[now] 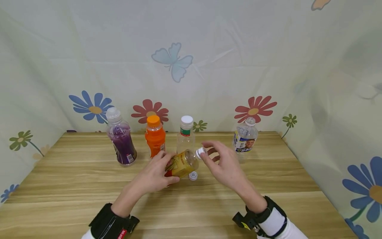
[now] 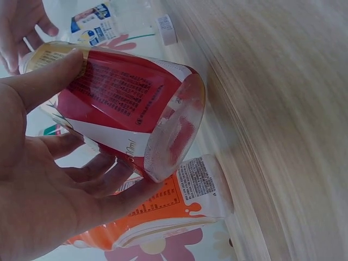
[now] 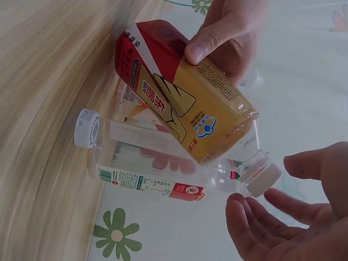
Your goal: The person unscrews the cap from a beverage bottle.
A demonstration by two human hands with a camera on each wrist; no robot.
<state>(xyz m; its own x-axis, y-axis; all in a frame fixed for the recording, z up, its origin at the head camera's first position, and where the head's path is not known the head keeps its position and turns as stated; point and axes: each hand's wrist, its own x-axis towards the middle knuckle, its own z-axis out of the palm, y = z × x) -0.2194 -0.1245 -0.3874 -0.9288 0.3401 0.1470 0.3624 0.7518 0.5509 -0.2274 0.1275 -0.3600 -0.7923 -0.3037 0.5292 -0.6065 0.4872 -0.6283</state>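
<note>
My left hand [image 1: 156, 174] grips a clear bottle with a red and gold label [image 1: 180, 165], thumb on one side and fingers on the other. The bottle is tilted off the table, its neck toward my right hand [image 1: 222, 162]. A white cap [image 3: 265, 180] sits on that neck. My right thumb and fingers spread around this cap; the right wrist view shows small gaps beside it. Whether a fingertip touches it is hard to tell. Below the bottle, a loose white cap [image 1: 193, 176] lies on the wooden table [image 1: 191, 212].
Along the back stand a purple-filled bottle [image 1: 122, 142], an orange bottle [image 1: 155, 136], a clear bottle with a white cap [image 1: 186, 132] partly hidden by the held bottle, and a clear uncapped bottle [image 1: 246, 136] at right. A flowered curtain [image 1: 209, 83] hangs behind.
</note>
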